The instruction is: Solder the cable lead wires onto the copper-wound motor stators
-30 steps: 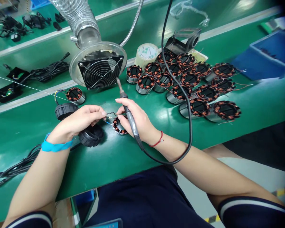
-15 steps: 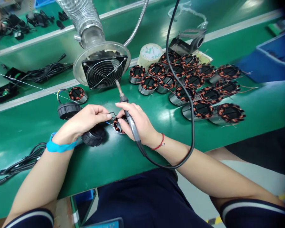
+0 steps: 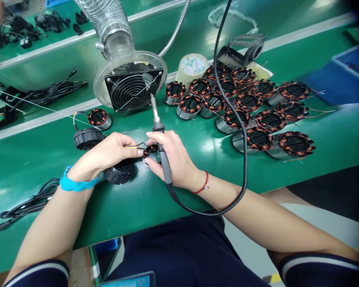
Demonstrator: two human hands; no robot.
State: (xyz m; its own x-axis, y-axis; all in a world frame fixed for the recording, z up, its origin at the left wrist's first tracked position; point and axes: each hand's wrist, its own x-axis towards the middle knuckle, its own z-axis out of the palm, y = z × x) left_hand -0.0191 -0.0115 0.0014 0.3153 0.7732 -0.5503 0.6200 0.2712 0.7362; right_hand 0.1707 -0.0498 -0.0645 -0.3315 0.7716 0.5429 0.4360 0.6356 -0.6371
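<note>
My left hand (image 3: 115,149) is closed in a pinch on thin lead wires (image 3: 133,147), one yellow and one black, beside a small motor stator (image 3: 150,151) with copper windings. My right hand (image 3: 176,159) holds a soldering iron (image 3: 165,161) against the palm, its tip pointing up and away toward the fan. The thumb and fingertips of that same hand reach around the stator, hiding part of it. Under my left wrist lies a round black plastic housing (image 3: 119,172), and a second black housing (image 3: 88,138) sits just beyond the hand.
A round fume-extractor fan (image 3: 133,91) stands ahead. Several copper-wound stators (image 3: 248,101) crowd the right of the green bench, near a tape roll (image 3: 192,65) and a blue bin (image 3: 344,75). The iron's black cord (image 3: 244,159) loops over my right forearm. Coiled black cables (image 3: 28,203) lie left.
The soldering iron has swung to a steeper angle in my right hand. My left fingers have come closer to the stator, and a yellow wire now shows at them where a blue one showed.
</note>
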